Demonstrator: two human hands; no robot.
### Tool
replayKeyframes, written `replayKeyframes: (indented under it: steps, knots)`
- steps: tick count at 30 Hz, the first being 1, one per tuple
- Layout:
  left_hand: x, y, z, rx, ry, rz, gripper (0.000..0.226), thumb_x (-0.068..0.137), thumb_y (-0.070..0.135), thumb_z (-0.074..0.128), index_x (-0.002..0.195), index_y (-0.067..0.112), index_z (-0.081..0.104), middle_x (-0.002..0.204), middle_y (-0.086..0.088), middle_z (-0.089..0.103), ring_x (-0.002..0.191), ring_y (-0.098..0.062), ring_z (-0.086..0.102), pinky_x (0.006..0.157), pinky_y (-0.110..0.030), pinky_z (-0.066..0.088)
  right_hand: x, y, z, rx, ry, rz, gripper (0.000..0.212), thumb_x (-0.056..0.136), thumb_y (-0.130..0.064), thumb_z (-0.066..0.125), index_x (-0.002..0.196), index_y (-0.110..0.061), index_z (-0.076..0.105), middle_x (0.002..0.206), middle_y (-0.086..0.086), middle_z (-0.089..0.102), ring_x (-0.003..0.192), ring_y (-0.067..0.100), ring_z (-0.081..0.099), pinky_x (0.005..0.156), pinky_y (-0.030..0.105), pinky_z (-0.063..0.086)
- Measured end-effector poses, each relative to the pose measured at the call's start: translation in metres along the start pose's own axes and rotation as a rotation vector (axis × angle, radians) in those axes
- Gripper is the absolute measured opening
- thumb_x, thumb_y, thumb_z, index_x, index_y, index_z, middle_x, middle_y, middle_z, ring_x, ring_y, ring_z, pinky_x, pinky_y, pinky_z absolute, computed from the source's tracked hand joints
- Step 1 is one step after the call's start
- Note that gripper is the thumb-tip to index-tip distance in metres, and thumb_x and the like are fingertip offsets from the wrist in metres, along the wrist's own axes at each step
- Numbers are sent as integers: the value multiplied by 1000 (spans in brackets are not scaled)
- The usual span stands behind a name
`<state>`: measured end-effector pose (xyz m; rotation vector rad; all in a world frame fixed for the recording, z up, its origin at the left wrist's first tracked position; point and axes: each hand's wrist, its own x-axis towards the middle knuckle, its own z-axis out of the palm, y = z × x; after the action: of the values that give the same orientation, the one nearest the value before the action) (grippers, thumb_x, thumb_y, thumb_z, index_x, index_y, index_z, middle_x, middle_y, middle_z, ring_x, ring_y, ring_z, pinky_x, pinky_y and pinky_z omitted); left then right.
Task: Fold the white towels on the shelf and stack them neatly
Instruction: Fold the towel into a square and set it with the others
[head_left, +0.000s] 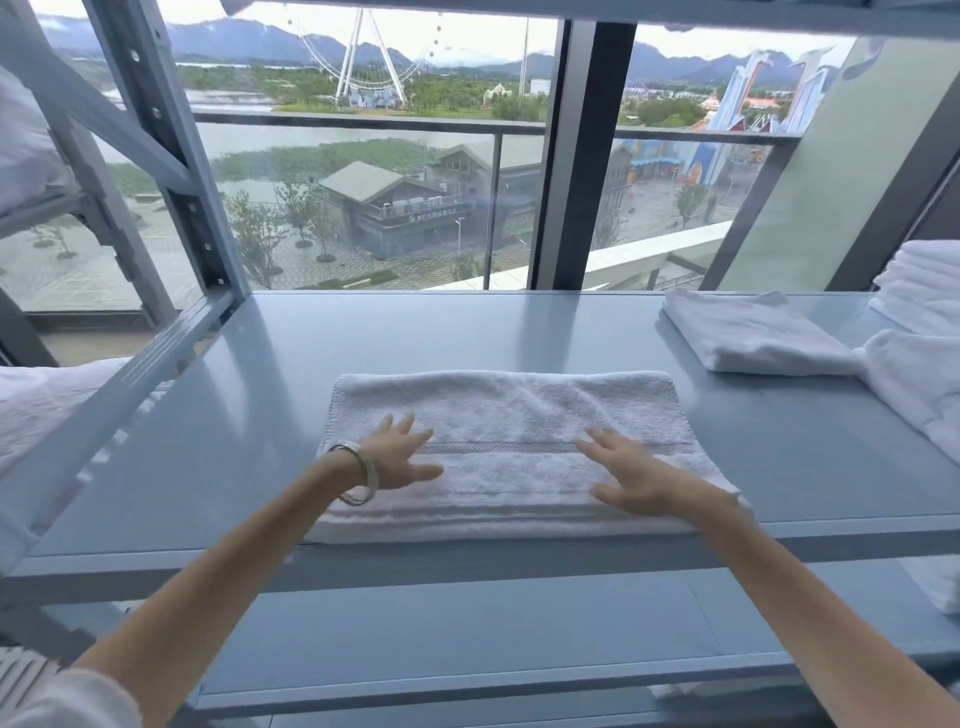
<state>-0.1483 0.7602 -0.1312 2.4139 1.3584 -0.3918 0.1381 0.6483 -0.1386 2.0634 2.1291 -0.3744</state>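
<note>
A white towel (514, 415), folded into a long strip, lies flat on the grey-blue metal shelf (260, 415) near its front edge. My left hand (400, 457), with a bangle on the wrist, rests on the towel's left part, fingers spread and straight. My right hand (634, 478) lies on the towel's right part, fingers also spread. A folded white towel (748, 332) sits at the back right of the shelf, apart from the one under my hands.
A stack of folded white towels (924, 286) stands at the far right, with looser white cloth (919, 384) in front of it. The shelf's upright post (171, 156) rises at the left. A large window lies behind the shelf. White bedding (31, 405) shows at the left.
</note>
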Motion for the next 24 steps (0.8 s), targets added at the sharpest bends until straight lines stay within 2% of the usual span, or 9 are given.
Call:
replayKeyframes:
  steps: [3,6,10,13,16,19,21,24]
  knots:
    - [41,37,6,1,269,-39,58,101,37,28,151,18,7,158,-3,-10,145,-24,-11,116,-51,3,47,-49,-3,66,215,-80,55,101,-23,35,149,-8,12,158,9,3,146,21,2,115,41,5]
    - [75,55,10,16,380,2,55,102,32,21,151,18,1,158,3,-9,145,-17,-12,115,-49,-3,98,-73,-4,72,249,-6,53,102,-24,28,150,-9,8,159,5,0,146,19,-1,115,48,3]
    - [105,33,14,80,297,66,53,101,41,15,150,27,0,158,10,-5,145,-13,-10,115,-53,-6,133,-68,3,28,165,97,54,101,-41,20,150,-24,3,158,-1,-6,145,19,-8,112,54,-5]
    - [113,1,11,101,282,77,54,97,54,15,148,42,1,156,18,-9,145,-11,-11,113,-56,-9,134,-40,9,70,197,184,53,99,-51,17,148,-38,5,158,-3,-4,145,18,-8,112,53,-10]
    - [110,-34,6,100,286,16,55,95,61,16,145,48,-1,156,19,-9,145,-14,-11,113,-57,-9,126,11,9,75,236,339,52,98,-53,14,148,-40,5,159,-2,-1,146,19,-4,115,50,-7]
    - [102,-67,5,110,293,-48,55,94,62,14,144,49,-5,156,17,-9,145,-16,-11,113,-55,-9,116,50,4,71,190,494,55,98,-52,11,149,-35,1,159,3,-5,146,20,-6,115,52,-5]
    - [97,-78,6,119,303,-83,55,93,64,12,144,50,-5,156,18,-8,145,-18,-10,113,-56,-7,113,40,1,73,175,546,58,98,-52,10,150,-30,1,158,8,-8,145,24,-9,114,55,-3]
    - [94,-80,7,90,314,-131,57,90,67,11,144,51,-3,156,18,-7,145,-20,-9,111,-59,-6,101,-27,4,170,138,510,63,95,-60,12,150,-30,4,157,8,-13,143,34,-12,107,65,-5]
